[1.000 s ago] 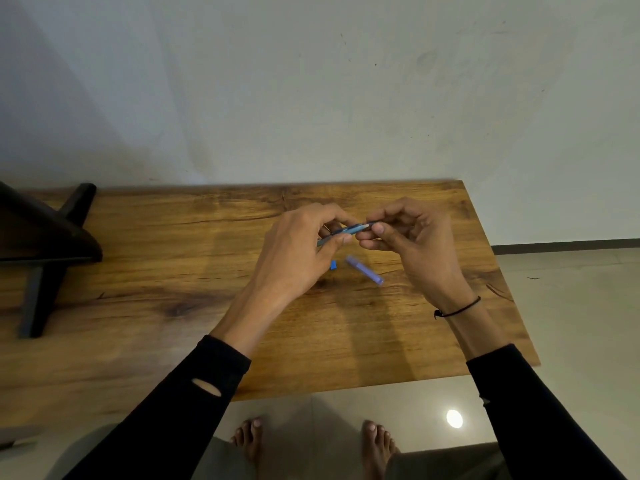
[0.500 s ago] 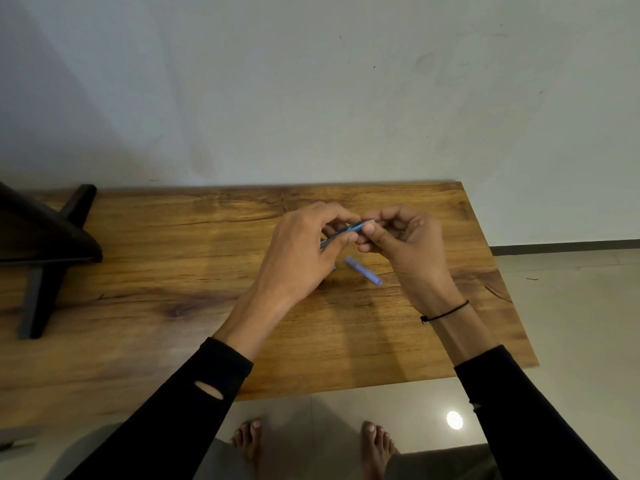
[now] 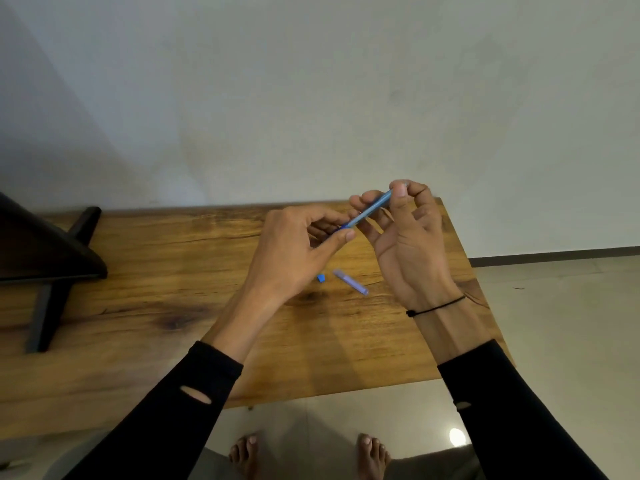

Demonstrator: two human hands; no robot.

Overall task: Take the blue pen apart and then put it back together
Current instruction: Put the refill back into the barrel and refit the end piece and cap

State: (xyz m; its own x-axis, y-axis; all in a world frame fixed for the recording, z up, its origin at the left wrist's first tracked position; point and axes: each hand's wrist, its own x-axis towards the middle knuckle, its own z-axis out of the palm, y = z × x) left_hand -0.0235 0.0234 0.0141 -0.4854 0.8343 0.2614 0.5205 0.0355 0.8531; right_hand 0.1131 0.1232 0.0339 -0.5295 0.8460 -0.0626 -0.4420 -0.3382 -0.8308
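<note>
Above the wooden table [image 3: 145, 292] I hold the blue pen barrel [image 3: 370, 211] tilted, its right end higher. My right hand [image 3: 405, 244] pinches the upper end between thumb and fingers. My left hand [image 3: 294, 254] pinches the lower end with its fingertips. On the table below lie two loose parts: a small blue end piece [image 3: 321, 278] and a pale purple pen cap [image 3: 350, 282], apart from each other.
A dark wooden stand [image 3: 45, 265] sits on the table's left side. A pale wall rises behind the table. The right table edge drops to a tiled floor [image 3: 554, 341]. My bare feet [image 3: 311, 455] show below the front edge.
Both hands have lifted the pen barrel higher and to the right, and its right end now points up. The end piece, hidden by my left hand before, shows again.
</note>
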